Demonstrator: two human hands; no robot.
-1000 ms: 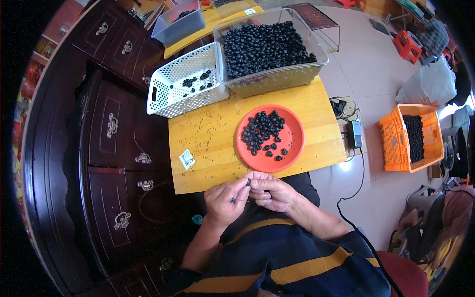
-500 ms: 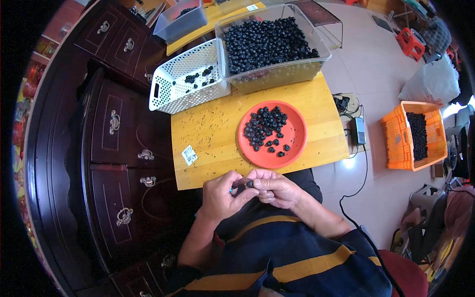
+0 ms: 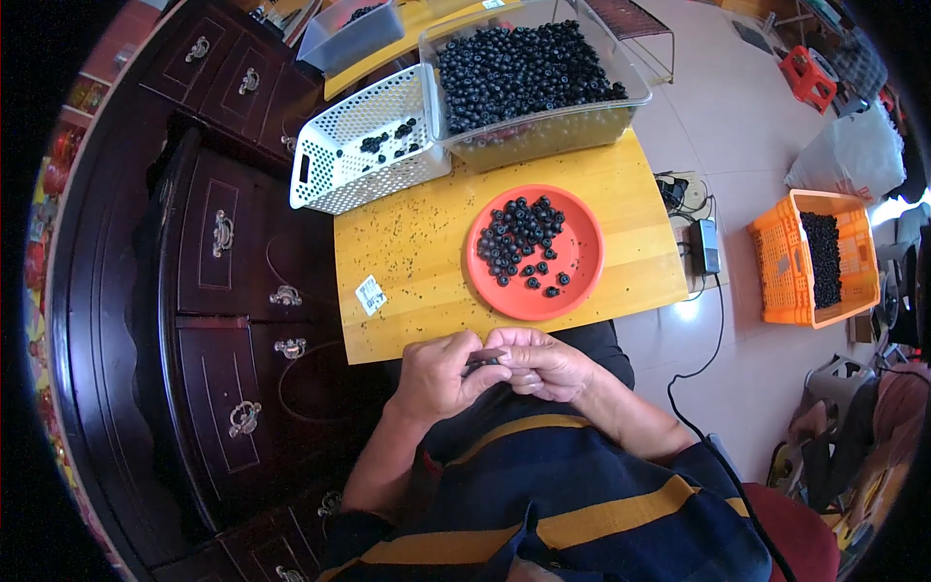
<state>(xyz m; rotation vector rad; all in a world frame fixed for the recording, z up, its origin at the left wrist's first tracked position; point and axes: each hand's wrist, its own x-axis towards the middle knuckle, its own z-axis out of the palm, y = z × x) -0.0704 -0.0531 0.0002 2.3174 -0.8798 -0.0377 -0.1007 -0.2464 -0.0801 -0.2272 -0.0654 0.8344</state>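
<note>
My left hand (image 3: 436, 373) and my right hand (image 3: 543, 364) meet just beyond the near edge of the table, thumbs and fingers pinched together. A small dark piece (image 3: 482, 363) shows between their fingertips, mostly hidden by the thumbs. What else my left fingers grip cannot be made out. Beyond my hands, a round orange-red plate (image 3: 585, 267) sits on the yellow table (image 3: 417, 262). Several small round black pieces (image 3: 519, 233) lie on it, bunched toward its upper left, some with paler ring-like spots.
Behind the plate stand a clear tub (image 3: 543, 136) heaped with black pieces and a white perforated basket (image 3: 369, 184) holding some. Dark crumbs and a white label (image 3: 369, 295) lie on the table. Dark drawers (image 3: 262, 291) rise at left; an orange crate (image 3: 781, 262) and black cable (image 3: 718, 330) are right.
The round dark piece at my right fingertips is now more covered by my thumbs. My hands stay together; the view has shifted slightly.
</note>
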